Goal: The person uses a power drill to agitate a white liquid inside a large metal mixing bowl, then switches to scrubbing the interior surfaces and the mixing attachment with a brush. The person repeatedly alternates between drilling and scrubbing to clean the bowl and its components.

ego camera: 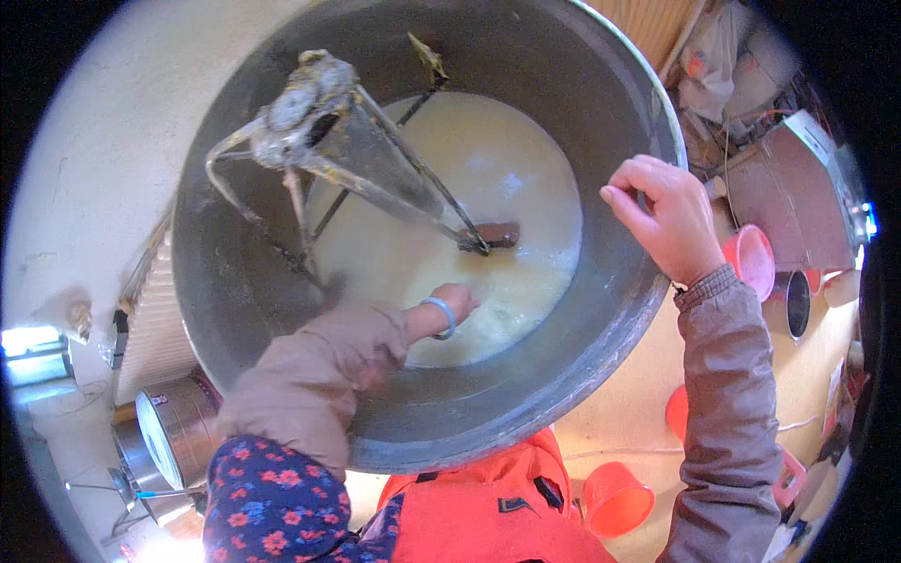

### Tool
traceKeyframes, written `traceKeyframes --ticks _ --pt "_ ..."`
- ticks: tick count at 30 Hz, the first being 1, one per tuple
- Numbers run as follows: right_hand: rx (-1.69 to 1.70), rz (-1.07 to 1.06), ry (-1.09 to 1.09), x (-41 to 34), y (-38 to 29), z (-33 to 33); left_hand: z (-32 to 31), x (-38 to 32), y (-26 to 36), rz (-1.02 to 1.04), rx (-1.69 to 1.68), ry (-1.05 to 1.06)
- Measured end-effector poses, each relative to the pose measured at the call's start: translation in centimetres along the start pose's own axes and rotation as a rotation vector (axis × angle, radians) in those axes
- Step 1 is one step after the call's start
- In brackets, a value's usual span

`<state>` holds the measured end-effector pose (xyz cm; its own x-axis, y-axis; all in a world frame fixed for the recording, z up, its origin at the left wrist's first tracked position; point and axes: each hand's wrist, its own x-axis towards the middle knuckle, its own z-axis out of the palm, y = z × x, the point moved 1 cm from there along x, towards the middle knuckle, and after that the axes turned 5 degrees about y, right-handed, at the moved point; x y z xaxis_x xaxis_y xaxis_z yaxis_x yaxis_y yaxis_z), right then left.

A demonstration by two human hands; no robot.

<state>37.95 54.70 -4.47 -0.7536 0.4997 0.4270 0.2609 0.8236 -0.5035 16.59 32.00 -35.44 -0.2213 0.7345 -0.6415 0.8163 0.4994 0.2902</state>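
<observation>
A large grey drum (436,429) fills the middle of the view, with cloudy pale liquid (415,274) in its bottom. My left hand (454,306), wearing a pale blue bracelet (445,320), reaches inside, low over the liquid. Its fingers are turned away, so what they hold or touch is hidden. My right hand (662,211) is raised at the drum's right rim, fingers curled in to the thumb and nothing visible in them. A crusted metal stirring frame (303,119) stands inside the drum. At its lower end a reddish-brown block (496,234) sits at the liquid.
Behind my right arm are a pink bucket (750,260), a dark pot (797,304) and a large box (788,190). An orange-red bucket (618,498) stands on the floor near my red apron (486,521). Metal pots (179,422) are at the left, beside a corrugated panel (148,331).
</observation>
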Motion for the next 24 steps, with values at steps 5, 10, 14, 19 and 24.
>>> traceKeyframes --ticks 5,10,14,19,24 --pt "-0.020 0.022 -0.028 0.1 -0.6 -0.2 -5.5 -8.2 -6.8 0.311 0.257 0.045" --pt "-0.066 0.040 -0.037 -0.1 -0.6 -0.5 -14.2 -11.9 -5.8 -0.039 0.468 -0.302" --pt "-0.007 0.059 -0.015 -0.5 -0.2 -0.2 -17.1 -16.8 -4.4 0.450 0.168 0.156" --pt "0.049 -0.018 0.094 -0.5 -1.7 -0.8 -20.1 -22.2 -2.0 0.368 0.194 0.201" --pt "0.082 -0.044 0.355 -3.8 -8.0 -3.0 -20.0 -26.3 -2.7 0.605 0.036 0.600"
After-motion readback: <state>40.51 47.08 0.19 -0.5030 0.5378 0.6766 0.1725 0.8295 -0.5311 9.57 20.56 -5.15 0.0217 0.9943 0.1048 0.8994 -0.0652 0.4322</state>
